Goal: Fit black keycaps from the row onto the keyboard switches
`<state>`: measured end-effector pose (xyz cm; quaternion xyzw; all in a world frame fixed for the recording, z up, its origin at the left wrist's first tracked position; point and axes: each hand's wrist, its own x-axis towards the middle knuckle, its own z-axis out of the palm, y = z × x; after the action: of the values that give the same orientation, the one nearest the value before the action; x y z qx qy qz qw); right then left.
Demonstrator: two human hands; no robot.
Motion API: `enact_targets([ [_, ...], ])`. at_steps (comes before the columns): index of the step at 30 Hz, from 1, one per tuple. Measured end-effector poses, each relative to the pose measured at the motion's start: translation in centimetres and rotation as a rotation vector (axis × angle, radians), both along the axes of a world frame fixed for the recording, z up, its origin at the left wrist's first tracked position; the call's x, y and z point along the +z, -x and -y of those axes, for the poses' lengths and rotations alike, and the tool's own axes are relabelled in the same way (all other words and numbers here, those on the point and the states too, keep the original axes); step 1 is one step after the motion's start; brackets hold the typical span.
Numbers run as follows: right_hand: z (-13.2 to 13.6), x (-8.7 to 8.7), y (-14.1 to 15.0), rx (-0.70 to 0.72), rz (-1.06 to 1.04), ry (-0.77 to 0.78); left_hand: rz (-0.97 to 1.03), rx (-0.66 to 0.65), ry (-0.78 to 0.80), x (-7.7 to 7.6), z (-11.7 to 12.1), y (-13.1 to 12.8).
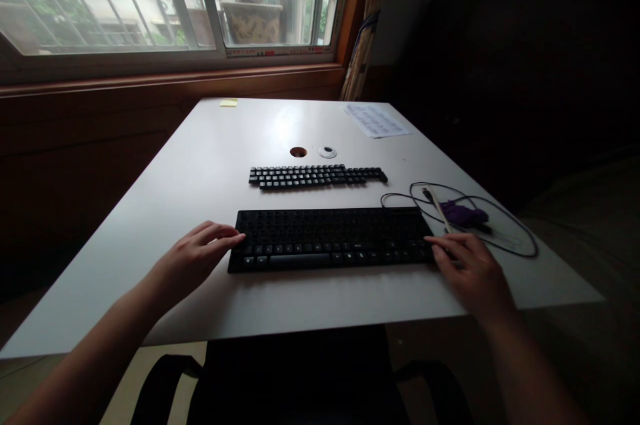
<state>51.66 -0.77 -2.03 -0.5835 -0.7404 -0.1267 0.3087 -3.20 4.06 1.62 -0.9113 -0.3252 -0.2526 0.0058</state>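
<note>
A black computer keyboard (333, 257) lies flat on the white table. Its lower rows carry keycaps, while much of the upper area looks bare and dark. My left hand (203, 248) pinches the keyboard's left edge, fingers together. At the opposite end, my right hand (470, 265) has its fingertips closed on the right edge. A thin pale stick (439, 207) runs up from behind the right hand; whether that hand also holds it I cannot tell. Behind the keyboard, loose black keycaps (310, 176) are laid out in rows.
Beside the right hand lie a coiled black cable (533, 238) and a purple cloth-like item (463, 213). Farther back are a round table hole (299, 152), a white ring-shaped cover (327, 152), printed papers (377, 120) and a yellow note (229, 103). A black chair (295, 378) stands at the front edge.
</note>
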Motion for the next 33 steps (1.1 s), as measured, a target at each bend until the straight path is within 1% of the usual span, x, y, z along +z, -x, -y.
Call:
enact_targets([
  [3, 0.0, -0.1, -0.1, -0.002, 0.007, 0.003, -0.073, 0.013, -0.012, 0.2, 0.2, -0.2],
  [6, -0.1, -0.3, -0.2, -0.004, 0.009, 0.007, -0.164, 0.030, 0.032, 0.3, 0.3, -0.3],
  [8, -0.1, -0.3, -0.4, -0.002, 0.022, -0.008, -0.184, 0.031, 0.054, 0.3, 0.4, -0.4],
  [11, -0.2, 0.1, -0.1, 0.009, 0.069, -0.077, -0.127, 0.034, 0.076, 0.3, 0.5, -0.4],
  [14, -0.3, 1.4, 1.4, 0.041, 0.098, -0.148, -0.015, 0.072, 0.138, 0.4, 0.5, -0.1],
  [16, -0.4, 2.7, 3.6, 0.089, 0.090, -0.154, 0.078, 0.128, 0.225, 0.6, 0.3, 0.3],
  [17, -0.6, 3.4, 4.9, 0.142, 0.084, -0.142, 0.124, 0.163, 0.285, 0.8, 0.1, 0.5],
  [19, -1.0, 4.7, 8.2, 0.296, 0.064, -0.094, 0.181, 0.235, 0.443, 1.0, -0.6, 0.9],
  [22, -2.0, 5.8, 13.8, 0.555, 0.065, -0.037, 0.155, 0.277, 0.678, 1.4, -1.8, 1.0],
  [25, -3.2, 6.1, 19.1, 0.761, 0.124, 0.032, 0.125, 0.266, 0.879, 1.7, -3.0, 0.8],
  [27, -4.0, 5.9, 22.0, 0.848, 0.192, 0.094, 0.129, 0.258, 1.009, 1.9, -3.6, 0.6],
  [30, -5.1, 5.5, 25.1, 0.920, 0.307, 0.136, 0.129, 0.234, 1.213, 2.2, -4.3, 0.6],
  [33, -5.9, 4.9, 26.8, 0.941, 0.383, 0.168, 0.162, 0.195, 1.356, 2.4, -4.6, 0.6],
])
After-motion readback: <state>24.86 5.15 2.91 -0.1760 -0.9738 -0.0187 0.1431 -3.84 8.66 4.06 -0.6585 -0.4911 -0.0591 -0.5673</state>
